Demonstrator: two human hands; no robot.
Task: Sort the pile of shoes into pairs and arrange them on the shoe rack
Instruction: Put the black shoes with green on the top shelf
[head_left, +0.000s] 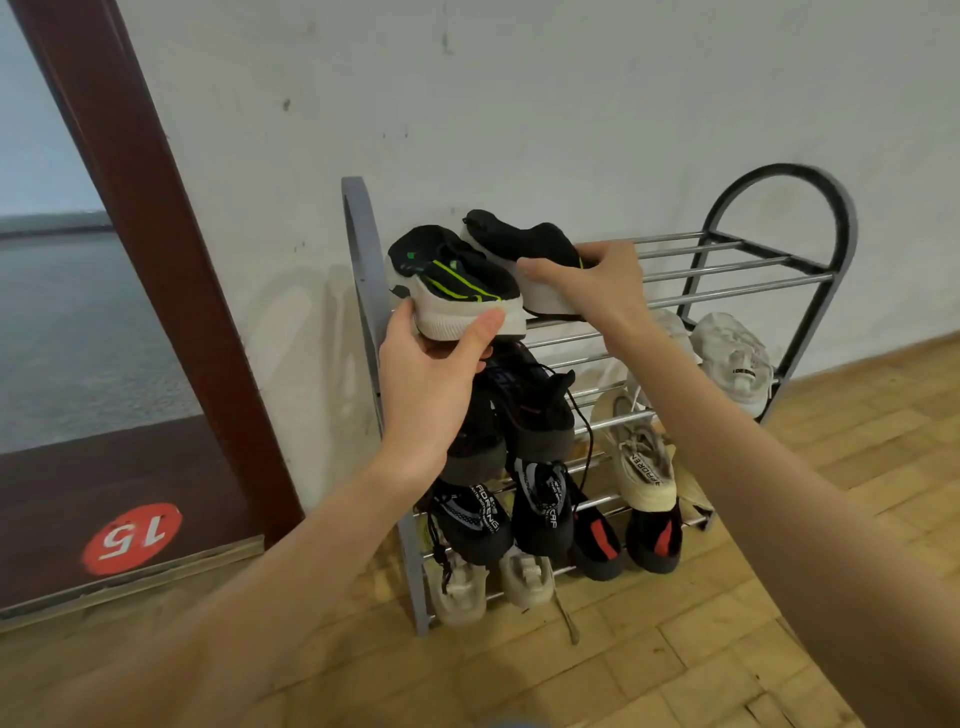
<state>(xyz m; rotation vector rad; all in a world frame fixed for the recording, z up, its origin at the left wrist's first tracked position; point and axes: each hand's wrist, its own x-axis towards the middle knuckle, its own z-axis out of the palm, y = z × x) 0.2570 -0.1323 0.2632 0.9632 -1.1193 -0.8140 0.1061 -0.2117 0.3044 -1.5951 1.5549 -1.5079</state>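
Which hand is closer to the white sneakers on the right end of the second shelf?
Right. The right hand grips a black shoe on the top shelf, up and left of the white sneakers. The left hand holds the other black shoe farther left.

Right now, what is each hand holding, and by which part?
Left hand grips one black-and-green sneaker by its white sole's end. Right hand holds the matching sneaker over its upper and sole, at the top shelf.
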